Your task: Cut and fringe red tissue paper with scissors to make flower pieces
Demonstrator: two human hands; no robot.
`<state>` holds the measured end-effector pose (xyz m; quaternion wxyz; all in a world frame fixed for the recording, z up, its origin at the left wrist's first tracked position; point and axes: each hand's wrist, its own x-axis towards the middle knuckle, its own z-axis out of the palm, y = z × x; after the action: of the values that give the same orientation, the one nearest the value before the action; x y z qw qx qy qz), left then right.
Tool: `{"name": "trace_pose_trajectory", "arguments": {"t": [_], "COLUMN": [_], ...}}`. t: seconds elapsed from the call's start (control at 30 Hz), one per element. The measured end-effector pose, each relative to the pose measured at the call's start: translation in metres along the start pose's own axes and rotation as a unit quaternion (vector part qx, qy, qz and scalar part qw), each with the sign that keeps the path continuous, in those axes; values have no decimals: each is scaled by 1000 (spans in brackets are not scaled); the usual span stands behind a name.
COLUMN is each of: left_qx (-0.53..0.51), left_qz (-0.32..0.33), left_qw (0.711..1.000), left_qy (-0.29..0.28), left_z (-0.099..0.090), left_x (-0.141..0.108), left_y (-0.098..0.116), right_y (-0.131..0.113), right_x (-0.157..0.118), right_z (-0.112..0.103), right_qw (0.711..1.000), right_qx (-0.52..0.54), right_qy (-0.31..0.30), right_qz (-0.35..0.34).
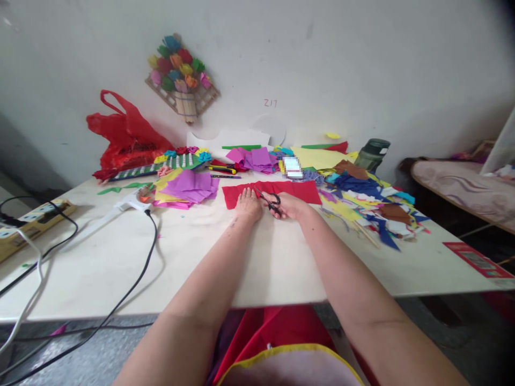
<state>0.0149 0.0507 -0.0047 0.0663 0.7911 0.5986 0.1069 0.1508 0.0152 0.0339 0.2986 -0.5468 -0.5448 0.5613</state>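
Observation:
A long strip of red paper (295, 190) lies across the middle of the white table. My left hand (248, 206) rests flat on its left part, fingers stretched out over it. In my right hand (287, 206) is a pair of black-handled scissors (273, 201), with my fingers around the handles. The blades point up and left, over the red paper beside my left fingertips. Whether the blades have paper between them I cannot tell.
Purple and yellow paper squares (193, 187) lie left of the red strip. Colourful paper scraps (370, 198) heap up on the right. A yellow utility knife (221, 169), a red plastic bag (124, 139) and a dark bottle (372, 154) stand behind. Cables (151, 246) trail over the left side.

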Motion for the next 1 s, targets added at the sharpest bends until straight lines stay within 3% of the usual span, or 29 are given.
{"name": "trace_pose_trajectory", "arguments": {"t": [0.47,1.0], "left_qx": [-15,-4], "left_qz": [2,4], "left_qw": [1000,1000], "left_qy": [24,12], "left_z": [2,0], "left_x": [0,-2], "left_y": [0,0], "right_y": [-1,2], "right_x": [-1,11], "right_z": [2,-7], "right_qw": [1000,999], "right_qx": [-8,1], "right_qy": [16,-18], "right_qz": [-5,36]}}
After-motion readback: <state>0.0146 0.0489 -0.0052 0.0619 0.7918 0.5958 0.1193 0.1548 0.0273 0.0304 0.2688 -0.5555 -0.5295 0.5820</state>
